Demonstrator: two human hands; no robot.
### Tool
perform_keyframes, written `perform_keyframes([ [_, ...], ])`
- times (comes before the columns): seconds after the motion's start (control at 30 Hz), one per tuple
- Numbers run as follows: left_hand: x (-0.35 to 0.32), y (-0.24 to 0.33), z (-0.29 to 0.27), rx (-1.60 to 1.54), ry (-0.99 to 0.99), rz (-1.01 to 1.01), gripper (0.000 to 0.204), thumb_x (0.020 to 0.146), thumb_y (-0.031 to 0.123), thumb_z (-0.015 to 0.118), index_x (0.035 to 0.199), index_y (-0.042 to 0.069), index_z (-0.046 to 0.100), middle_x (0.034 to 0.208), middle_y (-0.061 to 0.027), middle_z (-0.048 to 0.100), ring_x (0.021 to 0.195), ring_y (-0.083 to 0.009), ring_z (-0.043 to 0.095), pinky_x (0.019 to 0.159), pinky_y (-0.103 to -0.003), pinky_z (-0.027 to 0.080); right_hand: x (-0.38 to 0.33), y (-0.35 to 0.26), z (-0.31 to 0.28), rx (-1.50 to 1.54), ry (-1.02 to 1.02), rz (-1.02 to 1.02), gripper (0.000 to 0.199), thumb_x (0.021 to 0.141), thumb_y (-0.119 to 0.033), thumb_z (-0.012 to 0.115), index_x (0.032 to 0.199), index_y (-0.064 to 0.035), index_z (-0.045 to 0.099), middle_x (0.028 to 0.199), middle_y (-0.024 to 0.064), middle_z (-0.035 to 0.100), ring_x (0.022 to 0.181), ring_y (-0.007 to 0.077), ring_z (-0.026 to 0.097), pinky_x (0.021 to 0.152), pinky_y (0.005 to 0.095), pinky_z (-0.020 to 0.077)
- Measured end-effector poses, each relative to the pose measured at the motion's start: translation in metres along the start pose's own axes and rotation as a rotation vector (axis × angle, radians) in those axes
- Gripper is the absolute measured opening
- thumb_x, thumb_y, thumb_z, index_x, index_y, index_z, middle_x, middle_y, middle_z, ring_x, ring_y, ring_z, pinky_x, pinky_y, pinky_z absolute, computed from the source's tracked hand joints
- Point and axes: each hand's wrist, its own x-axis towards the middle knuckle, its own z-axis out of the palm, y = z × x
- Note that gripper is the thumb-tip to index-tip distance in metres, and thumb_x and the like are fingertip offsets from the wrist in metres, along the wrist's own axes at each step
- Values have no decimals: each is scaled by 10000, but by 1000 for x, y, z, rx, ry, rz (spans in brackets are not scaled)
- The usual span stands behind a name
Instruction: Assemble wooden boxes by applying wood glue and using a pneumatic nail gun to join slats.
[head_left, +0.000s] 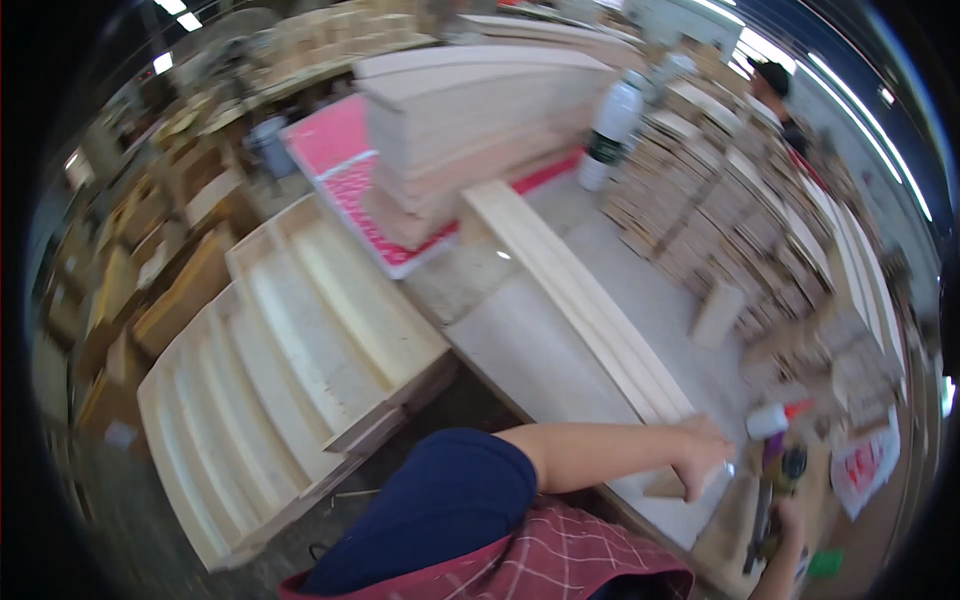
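My left hand (705,450) reaches across the workbench and grips the near end of a long pale wooden slat assembly (570,290), with a small wooden block (668,484) just under the fingers. My right hand (785,520) is at the lower right, closed around a dark hand tool (775,480) that points toward the block. A small white glue bottle with an orange tip (772,418) lies just beyond the tool.
A stack of wooden boards (470,120) rests on a pink sheet (340,160) at the back. A tall white bottle (612,130) stands by rows of small wood pieces (720,200). Open wooden shelf frames (290,350) lie to the left. Another person (775,85) stands far right.
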Motion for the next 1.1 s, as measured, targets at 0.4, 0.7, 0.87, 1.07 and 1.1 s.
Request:
perform_keyframes([
  [0.4,4,-4,-13,25,7,32,654,468,372,676,998,27,510,939,-138,575,932,-276,543,790,-351,407,-149,-181,-90,309,-553,-168,179,624,-42,655,756,31,560,582,64,567,472,109,534,445,243,428],
  [0.7,-2,1,-13,70,-26,-34,647,467,371,669,1003,46,509,926,-115,572,912,-255,543,786,-329,391,-161,-194,-82,178,-577,-126,192,619,-80,653,752,28,567,579,58,560,475,111,530,435,237,427],
  [0.87,-3,1,-15,77,-22,-36,646,467,369,671,1004,48,508,929,-113,571,917,-253,541,791,-323,387,-161,-197,-81,127,-574,-137,161,613,-97,651,697,12,567,577,56,559,470,116,529,434,238,426],
  [1.07,-1,1,-14,78,-11,-35,628,469,368,672,985,51,506,926,-110,569,918,-256,539,792,-326,385,-158,-197,-81,89,-583,-158,169,620,-102,651,703,17,565,584,56,560,471,117,527,436,244,424],
  [1.1,0,0,-12,71,-8,-30,624,469,365,673,982,53,504,928,-109,569,919,-256,539,790,-328,385,-161,-197,-81,93,-579,-156,169,620,-102,651,703,17,565,584,56,560,471,117,527,436,244,424],
])
